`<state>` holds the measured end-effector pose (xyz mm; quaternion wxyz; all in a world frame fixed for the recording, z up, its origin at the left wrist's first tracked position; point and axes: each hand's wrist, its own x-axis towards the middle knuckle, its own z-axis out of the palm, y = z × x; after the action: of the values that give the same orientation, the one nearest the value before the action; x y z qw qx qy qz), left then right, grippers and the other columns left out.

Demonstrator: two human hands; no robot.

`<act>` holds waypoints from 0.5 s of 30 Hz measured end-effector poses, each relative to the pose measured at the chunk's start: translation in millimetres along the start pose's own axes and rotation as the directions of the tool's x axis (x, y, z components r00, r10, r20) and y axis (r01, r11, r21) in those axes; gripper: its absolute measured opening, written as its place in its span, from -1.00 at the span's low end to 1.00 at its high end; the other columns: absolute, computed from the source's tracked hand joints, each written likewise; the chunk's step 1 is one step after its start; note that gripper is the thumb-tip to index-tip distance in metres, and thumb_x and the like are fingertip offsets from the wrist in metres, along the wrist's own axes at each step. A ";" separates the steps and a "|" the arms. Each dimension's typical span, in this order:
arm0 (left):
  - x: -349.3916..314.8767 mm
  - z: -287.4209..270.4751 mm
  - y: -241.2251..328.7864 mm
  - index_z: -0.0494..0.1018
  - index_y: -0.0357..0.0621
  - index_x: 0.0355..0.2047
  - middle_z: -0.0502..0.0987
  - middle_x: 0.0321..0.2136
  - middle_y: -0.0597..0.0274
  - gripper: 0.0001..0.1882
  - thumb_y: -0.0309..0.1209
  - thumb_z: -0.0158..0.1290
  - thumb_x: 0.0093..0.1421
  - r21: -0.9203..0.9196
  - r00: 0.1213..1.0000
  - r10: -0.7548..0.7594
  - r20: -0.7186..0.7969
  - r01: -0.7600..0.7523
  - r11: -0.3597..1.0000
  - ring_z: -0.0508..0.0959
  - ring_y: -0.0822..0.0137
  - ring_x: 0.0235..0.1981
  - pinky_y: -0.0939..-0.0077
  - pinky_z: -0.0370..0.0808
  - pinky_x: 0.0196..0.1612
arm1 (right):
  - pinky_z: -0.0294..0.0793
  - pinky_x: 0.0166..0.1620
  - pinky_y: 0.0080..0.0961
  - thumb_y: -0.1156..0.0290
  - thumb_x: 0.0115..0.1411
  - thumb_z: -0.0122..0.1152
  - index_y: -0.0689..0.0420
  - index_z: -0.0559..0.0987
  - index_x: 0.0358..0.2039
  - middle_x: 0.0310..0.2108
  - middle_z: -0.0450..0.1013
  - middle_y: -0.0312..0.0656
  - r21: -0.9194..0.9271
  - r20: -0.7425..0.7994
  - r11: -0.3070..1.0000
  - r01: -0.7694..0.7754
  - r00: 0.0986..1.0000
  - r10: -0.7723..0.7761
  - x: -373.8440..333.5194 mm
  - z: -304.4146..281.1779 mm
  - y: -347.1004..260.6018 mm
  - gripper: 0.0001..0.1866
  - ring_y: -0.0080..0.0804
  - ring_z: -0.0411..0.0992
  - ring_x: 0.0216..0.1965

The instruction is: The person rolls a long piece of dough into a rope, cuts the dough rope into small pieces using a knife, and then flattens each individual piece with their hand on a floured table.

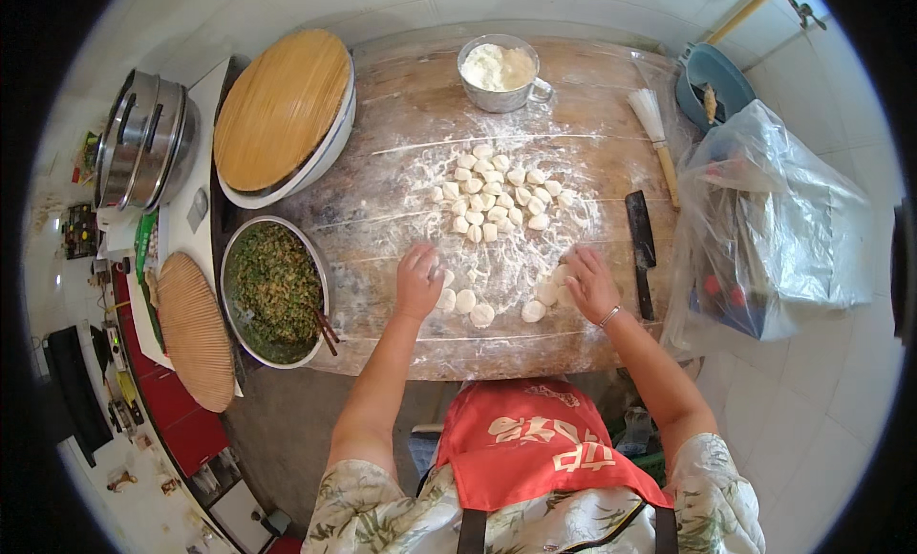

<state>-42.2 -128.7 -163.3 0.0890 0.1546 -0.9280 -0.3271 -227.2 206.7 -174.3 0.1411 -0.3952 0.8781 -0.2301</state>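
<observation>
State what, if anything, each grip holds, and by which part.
Cannot be told: the left grip and right grip show their backs near round, white dough pieces, hiding any hold beneath.

Dough pieces (497, 213) on floured table (406, 81)

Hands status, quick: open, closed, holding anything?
Left hand: palm down beside flattened dough pieces; open or closed, can't tell.
Right hand: palm down, also beside dough pieces; grip hidden, can't tell.

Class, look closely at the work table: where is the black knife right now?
In the head view, the black knife lies at the right side of the wooden table, right of the person's right hand and below the brush.
</observation>
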 end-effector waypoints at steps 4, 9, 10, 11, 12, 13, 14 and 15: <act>59.5 6.0 15.6 0.44 -0.18 -0.04 0.44 -0.03 -0.05 -0.51 -0.47 0.18 -0.05 0.048 0.962 -0.191 -0.196 0.204 0.978 0.36 -0.05 0.05 0.17 0.32 0.11 | 0.29 0.13 -0.12 0.40 0.08 0.19 0.20 0.35 0.09 0.08 0.33 0.10 0.066 -0.133 0.997 -0.033 0.990 0.042 50.3 -8.2 2.4 -0.46 0.12 0.30 0.07; 116.6 8.8 14.7 0.45 -0.14 -0.04 0.44 -0.03 -0.04 -0.52 -0.45 0.19 -0.04 0.074 0.959 -0.239 -0.153 0.253 0.965 0.36 -0.05 0.05 0.18 0.33 0.11 | 0.39 0.00 -0.18 0.47 0.02 0.20 0.17 0.43 0.02 -0.05 0.40 0.07 0.042 -0.212 0.984 -0.175 0.961 0.180 120.8 -27.5 -23.8 -0.52 0.05 0.37 -0.04; 116.2 9.0 12.9 0.46 -0.15 -0.06 0.44 -0.04 -0.04 -0.54 -0.45 0.19 -0.04 0.073 0.952 -0.273 -0.136 0.285 0.956 0.36 -0.05 0.05 0.18 0.32 0.11 | 0.41 -0.03 -0.18 0.47 0.01 0.19 0.16 0.45 -0.02 -0.09 0.41 0.05 0.011 -0.168 0.977 -0.215 0.962 0.214 122.6 -31.4 -27.7 -0.55 0.04 0.39 -0.07; 114.9 8.7 10.7 0.47 -0.15 -0.07 0.45 -0.04 -0.03 -0.56 -0.45 0.19 -0.03 0.072 0.944 -0.307 -0.120 0.317 0.946 0.35 -0.05 0.06 0.18 0.32 0.12 | 0.43 -0.07 -0.18 0.48 0.01 0.19 0.15 0.48 -0.05 -0.14 0.42 0.04 -0.022 -0.126 0.967 -0.253 0.961 0.248 122.8 -32.5 -29.5 -0.58 0.03 0.40 -0.11; 109.5 9.1 3.6 0.47 -0.16 -0.10 0.45 -0.05 -0.03 -0.58 -0.45 0.19 -0.02 0.070 0.938 -0.322 -0.126 0.333 0.940 0.36 -0.04 0.05 0.18 0.33 0.11 | 0.43 -0.09 -0.18 0.46 0.01 0.20 0.14 0.49 -0.09 -0.18 0.43 0.03 -0.004 -0.180 0.969 -0.245 0.954 0.241 118.8 -26.1 -19.7 -0.62 0.02 0.41 -0.15; 100.0 8.6 -7.6 0.48 -0.17 -0.12 0.46 -0.06 -0.03 -0.61 -0.45 0.19 -0.02 0.069 0.932 -0.337 -0.132 0.348 0.935 0.37 -0.04 0.04 0.19 0.34 0.10 | 0.44 -0.12 -0.17 0.45 0.02 0.21 0.13 0.51 -0.13 -0.22 0.43 0.02 0.016 -0.235 0.971 -0.237 0.943 0.234 111.4 -17.7 -1.1 -0.66 0.01 0.42 -0.18; 91.7 5.1 -16.3 0.49 -0.18 -0.14 0.47 -0.08 -0.02 -0.63 -0.44 0.20 -0.02 0.068 0.925 -0.351 -0.143 0.363 0.929 0.38 -0.03 0.03 0.19 0.34 0.09 | 0.45 -0.15 -0.17 0.44 0.02 0.21 0.13 0.53 -0.17 -0.27 0.44 0.01 0.034 -0.290 0.974 -0.224 0.931 0.224 108.0 -18.5 7.5 -0.70 0.01 0.43 -0.22; 82.7 0.7 -24.2 0.50 -0.17 -0.16 0.47 -0.09 -0.02 -0.65 -0.43 0.19 0.00 0.027 0.932 -0.335 -0.140 0.341 0.940 0.39 -0.03 0.02 0.19 0.36 0.08 | 0.45 -0.16 -0.17 0.42 0.03 0.23 0.13 0.53 -0.21 -0.28 0.44 0.01 0.037 -0.254 0.967 -0.251 0.934 0.252 102.9 -20.0 15.4 -0.73 0.01 0.43 -0.23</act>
<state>-114.3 -174.7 -174.0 0.0890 0.3355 -0.8876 -0.3028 -312.2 143.4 -171.9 0.0555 -0.2460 0.9317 -0.2612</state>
